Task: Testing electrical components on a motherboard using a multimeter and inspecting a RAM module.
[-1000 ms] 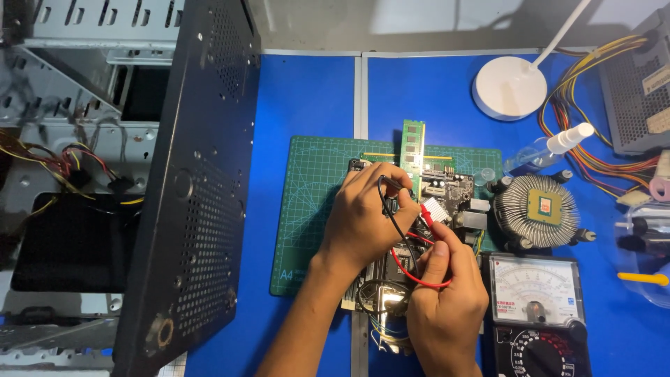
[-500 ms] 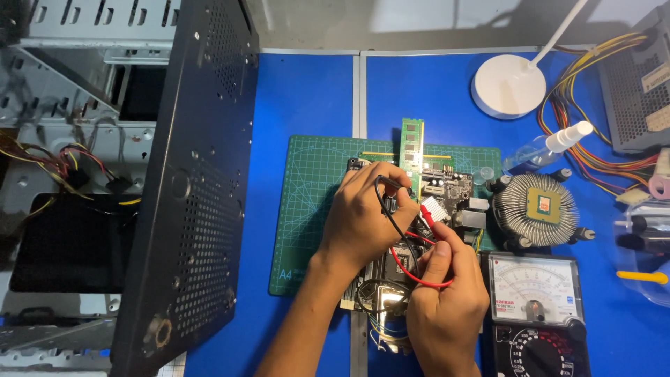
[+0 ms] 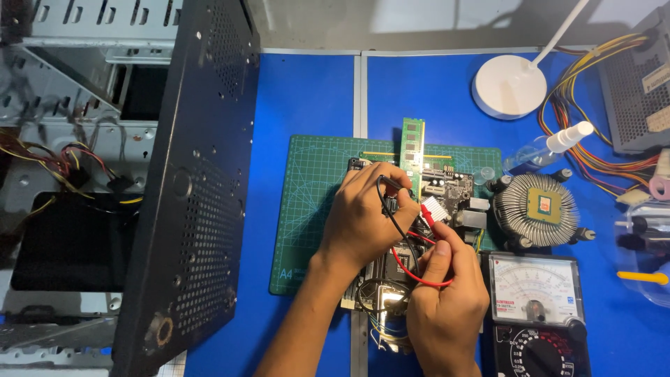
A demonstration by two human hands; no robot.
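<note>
A small motherboard point(image 3: 447, 190) lies on a green cutting mat point(image 3: 314, 202) in the middle of the blue table. My left hand point(image 3: 363, 220) rests on the board, pinching a black probe whose black lead point(image 3: 394, 223) loops back. My right hand point(image 3: 447, 300) is lower right, gripping a red probe point(image 3: 427, 215) with its tip down on the board; the red lead point(image 3: 419, 276) curves under my fingers. A green memory stick point(image 3: 413, 150) stands in the board's slot just beyond my left fingers. Much of the board is hidden under both hands.
An analog multimeter point(image 3: 537, 314) sits at the lower right. A round heatsink with a chip on top point(image 3: 536, 208) lies right of the board. A spray bottle point(image 3: 548, 148), white lamp base point(image 3: 509, 86) and power supply with coloured wires point(image 3: 635, 91) stand behind. An open computer case point(image 3: 139, 188) fills the left.
</note>
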